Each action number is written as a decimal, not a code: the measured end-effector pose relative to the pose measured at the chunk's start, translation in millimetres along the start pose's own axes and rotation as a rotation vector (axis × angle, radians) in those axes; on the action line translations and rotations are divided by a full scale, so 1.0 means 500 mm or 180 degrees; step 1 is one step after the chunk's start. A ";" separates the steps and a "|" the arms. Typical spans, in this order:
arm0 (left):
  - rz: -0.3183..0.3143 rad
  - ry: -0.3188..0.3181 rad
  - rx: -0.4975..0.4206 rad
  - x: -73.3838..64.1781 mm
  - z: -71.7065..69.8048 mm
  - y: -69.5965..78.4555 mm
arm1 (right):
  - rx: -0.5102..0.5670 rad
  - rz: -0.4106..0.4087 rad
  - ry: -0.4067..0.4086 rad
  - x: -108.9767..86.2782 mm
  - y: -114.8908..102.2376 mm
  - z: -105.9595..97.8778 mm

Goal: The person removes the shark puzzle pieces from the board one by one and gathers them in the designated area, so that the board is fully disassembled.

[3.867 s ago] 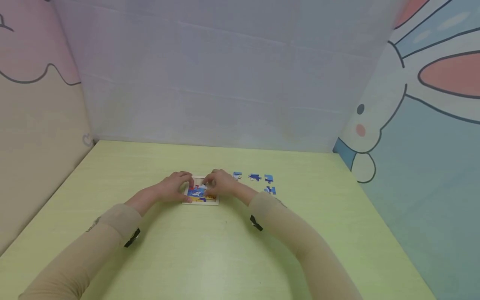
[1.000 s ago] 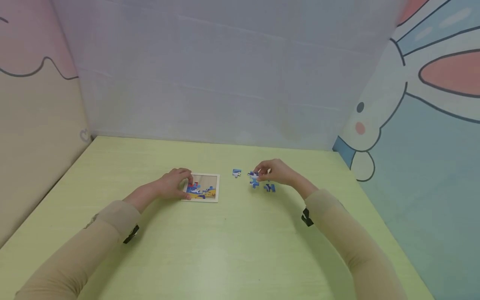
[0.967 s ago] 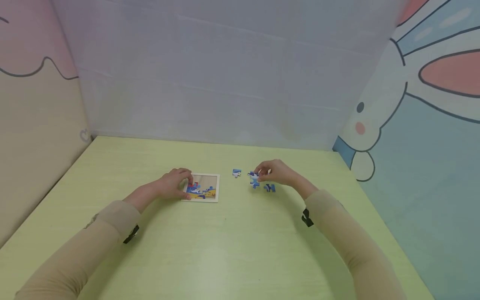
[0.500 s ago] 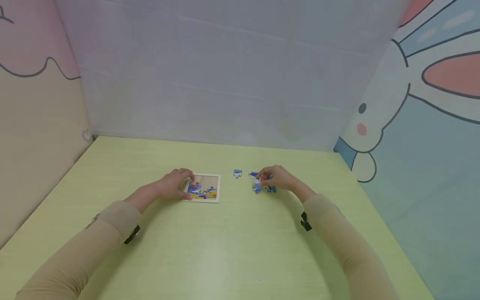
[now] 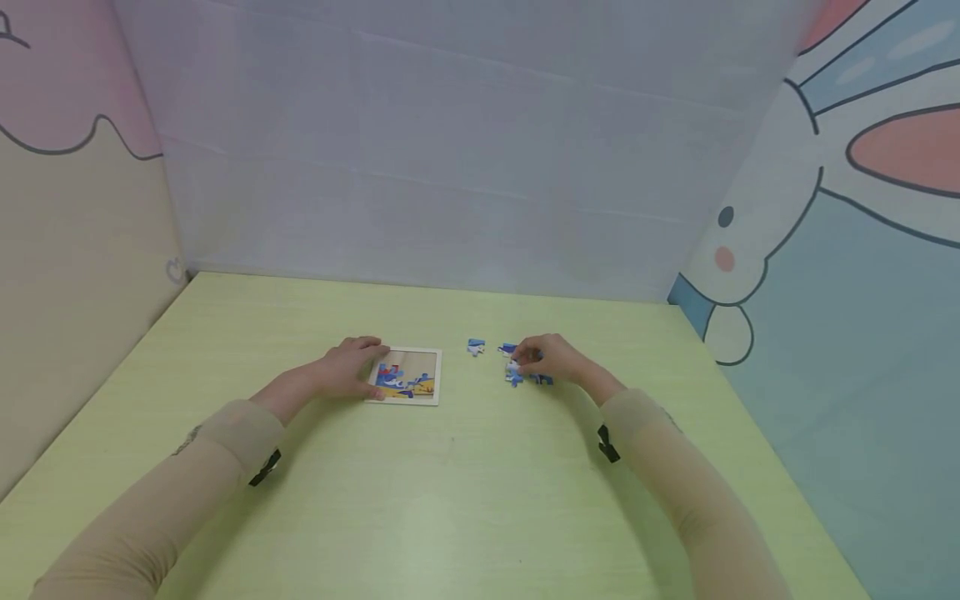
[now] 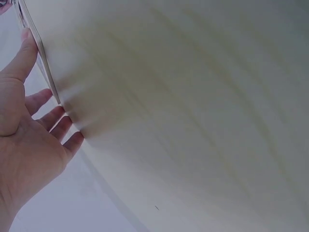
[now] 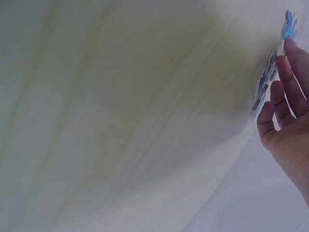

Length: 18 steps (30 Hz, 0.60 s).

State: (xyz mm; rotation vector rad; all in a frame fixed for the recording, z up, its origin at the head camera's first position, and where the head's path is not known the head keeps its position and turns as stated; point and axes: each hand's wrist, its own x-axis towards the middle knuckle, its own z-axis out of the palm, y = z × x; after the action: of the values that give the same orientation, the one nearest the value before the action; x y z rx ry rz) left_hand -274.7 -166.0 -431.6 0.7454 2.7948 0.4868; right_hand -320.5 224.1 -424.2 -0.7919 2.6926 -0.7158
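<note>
In the head view, my left hand (image 5: 347, 370) rests at the left side of a shallow wooden puzzle frame (image 5: 437, 379), the thumb at its near left corner and a finger along the far rim. Its fingers are spread and relaxed in the left wrist view. Picture pieces (image 5: 405, 385) fill the near part of the frame; bare wood shows behind them. Off to the right, my right hand (image 5: 553, 357) pinches a light blue jigsaw piece (image 5: 513, 375) low over the table. Another piece (image 5: 506, 350) lies just behind it, and one (image 5: 545, 379) is partly hidden by this hand.
A loose blue and white jigsaw piece (image 5: 476, 347) lies between the frame and the right hand. The pale yellow table (image 5: 450, 500) ends at a plain cloth backdrop (image 5: 420, 167), with printed side panels left and right.
My right hand has left the frame for the loose pieces on the right and, over the last second, lowers the pinched piece slightly toward me. My left hand stays by the frame, its index finger now straighter.
</note>
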 end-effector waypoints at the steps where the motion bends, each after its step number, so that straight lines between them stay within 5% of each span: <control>1: -0.0003 -0.0003 -0.0001 0.000 0.000 0.000 | -0.0016 0.0021 0.0005 0.000 -0.001 0.001; 18: 0.0042 -0.0023 0.0076 0.005 -0.001 -0.017 | -0.0105 0.0058 0.0164 -0.002 -0.025 -0.011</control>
State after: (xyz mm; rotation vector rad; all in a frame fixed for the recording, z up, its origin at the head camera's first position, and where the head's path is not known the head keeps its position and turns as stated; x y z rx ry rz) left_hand -280.9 -171.7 -434.4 0.7695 2.7955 0.4529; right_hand -316.2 217.4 -413.1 -0.7660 2.7605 -0.6986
